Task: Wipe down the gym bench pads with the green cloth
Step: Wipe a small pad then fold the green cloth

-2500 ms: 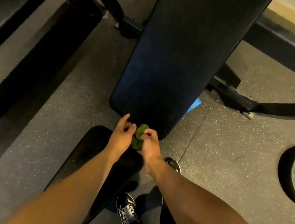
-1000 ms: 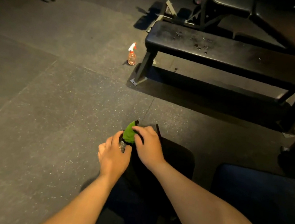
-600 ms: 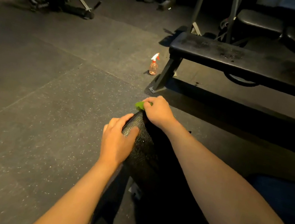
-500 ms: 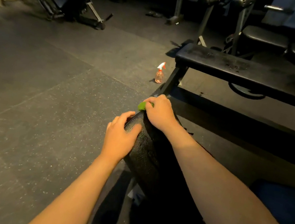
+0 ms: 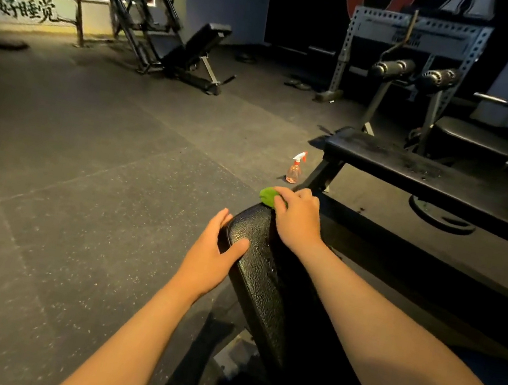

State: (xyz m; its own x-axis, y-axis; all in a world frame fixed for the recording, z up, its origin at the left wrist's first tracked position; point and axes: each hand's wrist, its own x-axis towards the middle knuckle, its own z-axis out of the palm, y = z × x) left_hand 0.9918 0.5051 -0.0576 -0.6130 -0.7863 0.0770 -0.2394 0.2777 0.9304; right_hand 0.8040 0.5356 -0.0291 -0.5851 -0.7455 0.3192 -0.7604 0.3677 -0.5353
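At the far end of the black bench pad, the right hand curled its fingers around the green cloth, holding it against the pad. The left hand gripped the pad's side edge, thumb on top.

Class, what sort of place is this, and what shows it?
Most likely a gym: a flat bench, an adjustable incline bench and a perforated steel rack stand on speckled rubber flooring. The right hand holds a green cloth on a bench pad.
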